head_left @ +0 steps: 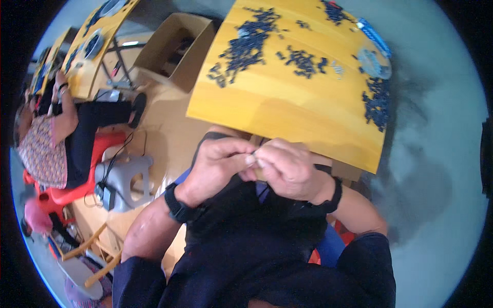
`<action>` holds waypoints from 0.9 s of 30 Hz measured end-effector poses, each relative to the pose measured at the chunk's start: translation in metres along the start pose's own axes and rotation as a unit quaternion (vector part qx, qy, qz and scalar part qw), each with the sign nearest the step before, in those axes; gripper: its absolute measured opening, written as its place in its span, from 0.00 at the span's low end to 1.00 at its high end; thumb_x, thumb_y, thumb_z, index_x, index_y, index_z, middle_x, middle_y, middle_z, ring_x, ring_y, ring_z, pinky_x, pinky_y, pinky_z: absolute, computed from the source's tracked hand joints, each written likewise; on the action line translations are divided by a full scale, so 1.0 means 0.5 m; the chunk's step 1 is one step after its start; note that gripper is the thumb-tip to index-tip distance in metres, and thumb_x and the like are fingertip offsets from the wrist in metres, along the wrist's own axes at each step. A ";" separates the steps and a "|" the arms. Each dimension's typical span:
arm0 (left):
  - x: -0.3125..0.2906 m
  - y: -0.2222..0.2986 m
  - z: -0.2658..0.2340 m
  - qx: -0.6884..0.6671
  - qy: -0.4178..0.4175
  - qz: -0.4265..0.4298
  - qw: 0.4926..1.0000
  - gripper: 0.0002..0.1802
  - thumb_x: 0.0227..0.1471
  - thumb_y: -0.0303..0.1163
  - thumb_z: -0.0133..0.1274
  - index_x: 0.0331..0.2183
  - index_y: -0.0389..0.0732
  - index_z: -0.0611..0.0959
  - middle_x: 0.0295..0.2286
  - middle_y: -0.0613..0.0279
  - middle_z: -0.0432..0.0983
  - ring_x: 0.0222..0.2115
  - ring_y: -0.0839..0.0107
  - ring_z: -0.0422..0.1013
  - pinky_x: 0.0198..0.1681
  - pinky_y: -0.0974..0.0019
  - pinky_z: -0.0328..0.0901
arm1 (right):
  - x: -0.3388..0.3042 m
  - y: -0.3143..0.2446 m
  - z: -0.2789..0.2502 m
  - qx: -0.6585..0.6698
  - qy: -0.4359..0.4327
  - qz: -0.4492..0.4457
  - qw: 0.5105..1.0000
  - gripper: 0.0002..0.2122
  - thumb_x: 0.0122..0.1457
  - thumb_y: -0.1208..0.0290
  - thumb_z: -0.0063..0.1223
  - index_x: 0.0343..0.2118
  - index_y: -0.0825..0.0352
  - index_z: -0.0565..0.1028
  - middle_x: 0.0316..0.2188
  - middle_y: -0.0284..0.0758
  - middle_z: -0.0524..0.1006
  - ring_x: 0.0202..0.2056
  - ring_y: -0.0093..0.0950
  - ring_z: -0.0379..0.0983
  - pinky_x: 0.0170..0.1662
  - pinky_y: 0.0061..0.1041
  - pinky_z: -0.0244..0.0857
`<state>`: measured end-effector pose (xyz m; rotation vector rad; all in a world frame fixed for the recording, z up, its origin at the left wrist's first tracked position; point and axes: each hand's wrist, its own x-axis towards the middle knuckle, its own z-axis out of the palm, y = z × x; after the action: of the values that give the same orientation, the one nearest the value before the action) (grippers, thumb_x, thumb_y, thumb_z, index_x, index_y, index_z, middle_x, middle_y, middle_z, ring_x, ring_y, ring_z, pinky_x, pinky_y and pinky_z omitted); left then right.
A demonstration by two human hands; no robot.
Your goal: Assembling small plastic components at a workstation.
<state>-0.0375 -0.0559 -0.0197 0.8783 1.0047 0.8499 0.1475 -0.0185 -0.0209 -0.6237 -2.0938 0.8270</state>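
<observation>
Over my lap, just off the near edge of the yellow table (277, 110), my left hand (218, 167) and my right hand (287, 167) meet fingertip to fingertip. Both are closed in a pinch. Whatever sits between the fingers is tiny and mostly covered; only a dark speck shows there. Small black parts lie on the table in loose heaps: a large heap (249, 46) at the far left, a smaller heap (303, 62) in the middle, and another heap (377, 102) along the right edge. Beside the middle heap are a few thin silvery pieces (337, 69).
A clear plastic container (371, 62) and a blue-and-white long package (374, 37) lie at the table's right edge. An open cardboard box (172, 51) stands left of the table. Farther left, another person (49, 143) sits near a grey stool (123, 179) with cables.
</observation>
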 end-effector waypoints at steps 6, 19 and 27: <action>0.006 -0.005 0.016 -0.054 0.009 -0.033 0.998 0.06 0.55 0.23 0.49 0.35 0.32 0.79 0.26 0.61 0.77 0.24 0.77 0.74 0.29 0.75 0.69 | -0.011 0.008 -0.005 0.037 0.024 0.022 0.999 0.08 0.47 0.87 0.50 0.31 0.71 0.72 0.21 0.38 0.72 0.21 0.32 0.71 0.23 0.27 0.64; 0.008 -0.009 -0.001 -0.026 0.002 -0.016 1.000 0.06 0.55 0.22 0.49 0.35 0.32 0.80 0.26 0.61 0.77 0.27 0.78 0.73 0.31 0.76 0.68 | -0.009 0.016 0.000 0.130 -0.004 0.073 0.989 0.06 0.50 0.84 0.51 0.32 0.69 0.74 0.21 0.36 0.73 0.22 0.31 0.72 0.25 0.27 0.65; 0.024 0.016 -0.006 0.028 -0.034 -0.001 0.999 0.07 0.53 0.20 0.50 0.35 0.32 0.80 0.29 0.61 0.77 0.29 0.76 0.74 0.34 0.75 0.69 | -0.029 0.032 0.011 0.262 0.014 0.205 0.943 0.05 0.54 0.83 0.50 0.34 0.70 0.71 0.23 0.30 0.74 0.25 0.13 0.69 0.25 0.14 0.63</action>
<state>-0.0381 -0.0413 -0.0173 0.9472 0.9730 0.7877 0.1539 -0.0192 -0.0424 -0.7730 -1.6264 1.5317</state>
